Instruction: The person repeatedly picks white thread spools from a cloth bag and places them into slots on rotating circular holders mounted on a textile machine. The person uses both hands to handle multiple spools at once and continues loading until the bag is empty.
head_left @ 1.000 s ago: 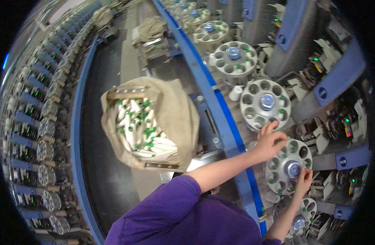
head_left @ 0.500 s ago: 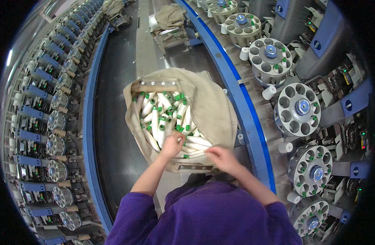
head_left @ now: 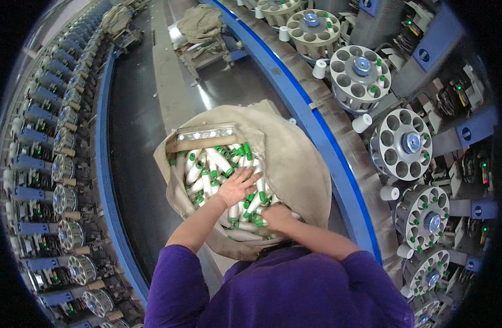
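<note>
In front of me stands a beige cloth-lined bin (head_left: 297,164) full of white yarn bobbins (head_left: 220,160) with green tube ends, lying in a loose heap at many angles. My left hand (head_left: 239,187) lies palm down over the middle of the heap, fingers spread, with nothing seen in its grasp. At the near right of the bin's opening is my right hand (head_left: 276,216), low among the bobbins. It is blurred and its fingertips are partly hidden, so whether it grips a bobbin does not show.
Along the right runs a blue rail (head_left: 338,164), and behind it winding machines with round grey magazines (head_left: 402,145) and white cones (head_left: 362,123). Another blue rail (head_left: 106,164) and a row of machines line the left. Farther up the aisle stands a cloth-covered cart (head_left: 202,33).
My left hand has spread its fingers and shifted over the heap. My right hand has moved left and down from the bin's right edge into the bobbins. The whole view has turned slightly.
</note>
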Demonstrator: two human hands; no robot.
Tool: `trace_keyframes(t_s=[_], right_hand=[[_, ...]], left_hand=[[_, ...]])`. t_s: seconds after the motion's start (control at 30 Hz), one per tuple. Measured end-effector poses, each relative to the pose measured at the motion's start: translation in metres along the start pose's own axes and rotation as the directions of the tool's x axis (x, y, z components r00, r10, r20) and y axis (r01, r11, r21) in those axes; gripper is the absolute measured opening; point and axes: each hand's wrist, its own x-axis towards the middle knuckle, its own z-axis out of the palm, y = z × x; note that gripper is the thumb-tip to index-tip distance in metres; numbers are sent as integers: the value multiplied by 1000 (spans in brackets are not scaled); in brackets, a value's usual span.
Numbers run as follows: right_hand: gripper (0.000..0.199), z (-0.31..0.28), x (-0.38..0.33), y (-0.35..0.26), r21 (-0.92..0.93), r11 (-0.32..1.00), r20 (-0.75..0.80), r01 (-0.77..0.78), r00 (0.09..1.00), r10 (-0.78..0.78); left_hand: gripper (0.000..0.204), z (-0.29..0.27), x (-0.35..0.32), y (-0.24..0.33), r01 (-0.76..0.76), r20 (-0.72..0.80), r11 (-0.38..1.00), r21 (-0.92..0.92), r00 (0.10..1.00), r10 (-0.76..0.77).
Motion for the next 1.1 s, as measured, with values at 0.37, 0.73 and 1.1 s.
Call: trace_keyframes(t_s=[0.37,0.73,1.1], right_hand=[[25,-111,-69,72,759,645,-264,-90,863,430],[17,-185,-121,19,770,472,-633,430,420,650],[36,-242,-149,39,847,526,-327,-83,699,637]], left_hand=[[10,11,48,-13,-236,251,970,-62,937,244],[38,-133,68,-14,53,-442,813,-579,818,-368],[27,-191,135,71,177,310,-610,-773,943,-120]])
